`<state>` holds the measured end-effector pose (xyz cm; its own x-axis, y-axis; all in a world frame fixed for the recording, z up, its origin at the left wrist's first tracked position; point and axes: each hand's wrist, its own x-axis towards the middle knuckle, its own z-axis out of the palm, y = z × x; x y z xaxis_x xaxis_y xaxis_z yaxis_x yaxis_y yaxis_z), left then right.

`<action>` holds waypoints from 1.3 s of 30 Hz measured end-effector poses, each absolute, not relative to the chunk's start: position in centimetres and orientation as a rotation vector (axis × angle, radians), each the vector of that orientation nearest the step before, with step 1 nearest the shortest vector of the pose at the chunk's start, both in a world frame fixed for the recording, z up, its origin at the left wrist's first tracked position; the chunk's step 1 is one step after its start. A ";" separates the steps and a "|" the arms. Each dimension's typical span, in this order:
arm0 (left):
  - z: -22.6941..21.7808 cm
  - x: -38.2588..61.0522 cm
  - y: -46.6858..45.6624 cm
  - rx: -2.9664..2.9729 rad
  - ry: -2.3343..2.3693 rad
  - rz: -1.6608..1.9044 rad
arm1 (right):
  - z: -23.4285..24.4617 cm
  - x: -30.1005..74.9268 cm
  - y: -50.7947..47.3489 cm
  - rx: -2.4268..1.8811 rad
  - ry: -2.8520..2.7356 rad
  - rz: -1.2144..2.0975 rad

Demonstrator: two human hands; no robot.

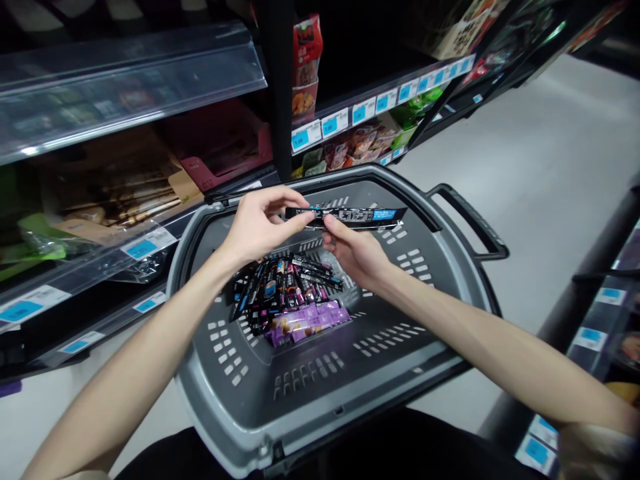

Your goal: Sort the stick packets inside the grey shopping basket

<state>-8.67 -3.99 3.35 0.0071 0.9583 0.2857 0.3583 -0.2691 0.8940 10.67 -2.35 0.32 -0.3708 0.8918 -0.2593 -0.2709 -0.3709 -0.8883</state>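
On my remote feed I log store shelves [130,93] along the far and left sides, with price labels [335,123] on their front edges. Below the hands I see a grey basket [200,407], its black handle [477,219] at the far right. Inside, left of centre, lies a heap of black packets [280,283], with purple packets [310,321] on its near side. Left hand [263,220]: partly curled, thumb and fingers pinching the left end of a slim packet [353,215]. Right hand [357,252]: fingers curled, thumb pressed on it near the middle. Packet position — roughly level, above the far part of the basket.
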 end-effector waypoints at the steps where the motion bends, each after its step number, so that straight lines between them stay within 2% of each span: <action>1: 3.5 -8.7 -4.1 1.702 1.363 1.246 | 0.2 10.7 -2.4 -0.983 -1.000 1.857; 9: 3.7 -9.1 -4.1 1.909 1.317 1.168 | 0.1 10.3 -2.8 -0.882 -1.046 1.920; 22: 3.5 -9.2 -3.8 1.812 1.448 1.302 | -0.2 10.1 -3.1 -0.873 -0.975 1.990; 39: 3.6 -9.4 -4.0 1.640 1.345 1.148 | -0.4 10.3 -2.8 -0.906 -0.897 2.006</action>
<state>-9.39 -3.97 3.60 0.0621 0.9792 0.1929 0.3442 -0.2025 0.9168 10.28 -2.80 -0.39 -0.4713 0.8321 -0.2924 -0.3366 -0.4761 -0.8124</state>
